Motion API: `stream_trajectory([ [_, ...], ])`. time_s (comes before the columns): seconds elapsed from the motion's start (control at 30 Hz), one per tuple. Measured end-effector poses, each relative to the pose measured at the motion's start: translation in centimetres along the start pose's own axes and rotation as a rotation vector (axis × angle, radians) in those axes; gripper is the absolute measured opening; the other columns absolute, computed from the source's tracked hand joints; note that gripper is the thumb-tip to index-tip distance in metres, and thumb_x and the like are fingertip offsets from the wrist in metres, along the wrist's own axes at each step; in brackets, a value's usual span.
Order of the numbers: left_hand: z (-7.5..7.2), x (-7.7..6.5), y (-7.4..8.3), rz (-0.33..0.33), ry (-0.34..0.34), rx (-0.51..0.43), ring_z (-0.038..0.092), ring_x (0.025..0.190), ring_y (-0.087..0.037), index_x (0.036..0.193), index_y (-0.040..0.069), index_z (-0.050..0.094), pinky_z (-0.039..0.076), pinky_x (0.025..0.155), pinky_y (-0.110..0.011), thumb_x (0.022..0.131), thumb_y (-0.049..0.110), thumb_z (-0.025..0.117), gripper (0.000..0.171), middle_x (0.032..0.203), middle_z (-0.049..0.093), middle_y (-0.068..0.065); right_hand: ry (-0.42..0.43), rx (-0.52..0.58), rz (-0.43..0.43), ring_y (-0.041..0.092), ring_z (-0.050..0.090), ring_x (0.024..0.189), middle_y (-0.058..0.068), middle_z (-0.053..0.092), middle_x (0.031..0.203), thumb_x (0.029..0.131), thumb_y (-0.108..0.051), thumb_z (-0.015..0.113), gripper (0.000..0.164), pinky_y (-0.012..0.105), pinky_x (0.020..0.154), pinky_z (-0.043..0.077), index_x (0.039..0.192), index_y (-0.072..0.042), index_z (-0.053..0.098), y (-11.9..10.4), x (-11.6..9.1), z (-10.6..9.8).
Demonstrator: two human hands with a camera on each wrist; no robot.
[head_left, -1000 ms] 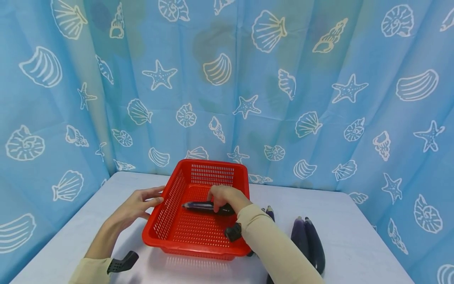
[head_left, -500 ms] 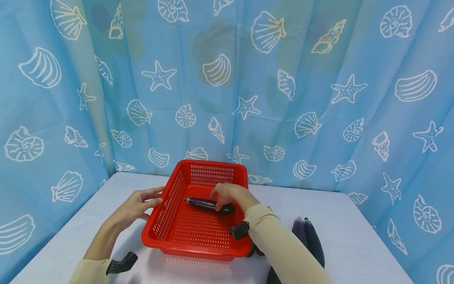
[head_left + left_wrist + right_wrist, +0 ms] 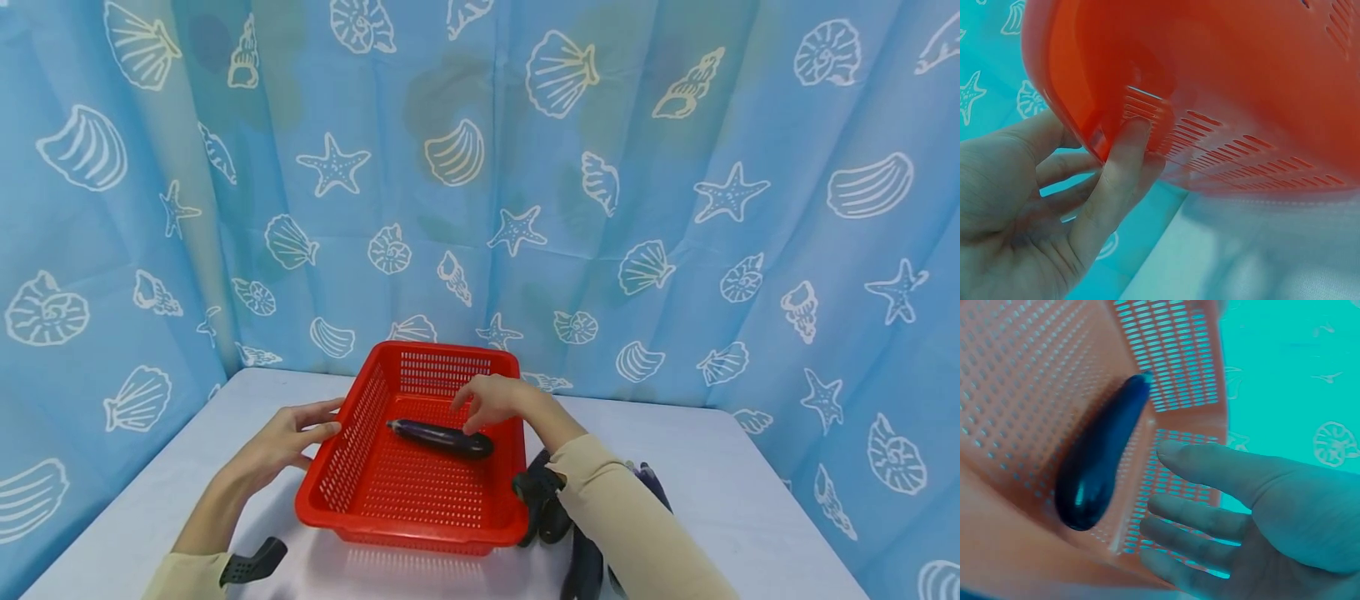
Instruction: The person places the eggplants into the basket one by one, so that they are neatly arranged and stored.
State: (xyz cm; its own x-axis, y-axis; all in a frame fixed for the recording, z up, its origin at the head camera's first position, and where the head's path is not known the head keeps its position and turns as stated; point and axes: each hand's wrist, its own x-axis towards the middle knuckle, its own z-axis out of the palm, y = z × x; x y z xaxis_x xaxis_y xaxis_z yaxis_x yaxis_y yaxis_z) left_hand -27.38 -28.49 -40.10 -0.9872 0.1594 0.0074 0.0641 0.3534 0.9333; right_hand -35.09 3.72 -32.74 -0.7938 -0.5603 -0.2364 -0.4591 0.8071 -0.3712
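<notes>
1. Head view: one dark purple eggplant [image 3: 441, 438] lies on the floor of the red basket [image 3: 408, 535], its stem end toward the left wall and its rounded end near the right.
2. The right hand [image 3: 495, 400] is above the basket beside that eggplant; the right wrist view shows its fingers spread, slightly bent, holding nothing and apart from the eggplant.
3. The left hand [image 3: 288, 437] pinches the basket's left rim, with fingertips against the slotted outer wall in the left wrist view.
4. More eggplants [image 3: 587, 568] lie on the white table [image 3: 727, 508] just right of the basket, whose right wall stands between them and the one inside.
5. The right sleeve [image 3: 637, 517] and a black wrist device [image 3: 538, 485] cross over these and hide parts of them; their number cannot be told.
6. Behind the table hangs a blue curtain [image 3: 600, 208] printed with white shells and starfish.
</notes>
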Motion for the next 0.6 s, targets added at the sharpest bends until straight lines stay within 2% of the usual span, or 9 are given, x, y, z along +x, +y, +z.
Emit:
stream_trajectory([
  [0.3,0.2,0.3,-0.3,-0.012,0.004,0.000,0.065,0.110,-0.024,0.151,0.012,0.038,0.062,0.074,-0.044,0.093,0.035,0.066,0.068,0.139,0.055,-0.021,0.016,0.025,-0.124,0.021,0.066,0.100,0.007,0.072,0.111,0.085,-0.021,0.075,0.048,0.037,0.085,0.059,0.131,-0.016,0.063,1.1,-2.1,-1.5],
  [0.6,0.1,0.2,-0.2,-0.015,0.011,-0.003,0.065,0.110,-0.026,0.151,0.011,0.038,0.062,0.074,-0.045,0.093,0.034,0.066,0.068,0.139,0.054,-0.023,0.067,0.146,-0.202,0.030,0.066,0.107,0.015,0.068,0.119,0.087,-0.018,0.072,0.047,0.038,0.085,0.060,0.132,-0.009,0.060,3.4,-4.5,-1.8],
])
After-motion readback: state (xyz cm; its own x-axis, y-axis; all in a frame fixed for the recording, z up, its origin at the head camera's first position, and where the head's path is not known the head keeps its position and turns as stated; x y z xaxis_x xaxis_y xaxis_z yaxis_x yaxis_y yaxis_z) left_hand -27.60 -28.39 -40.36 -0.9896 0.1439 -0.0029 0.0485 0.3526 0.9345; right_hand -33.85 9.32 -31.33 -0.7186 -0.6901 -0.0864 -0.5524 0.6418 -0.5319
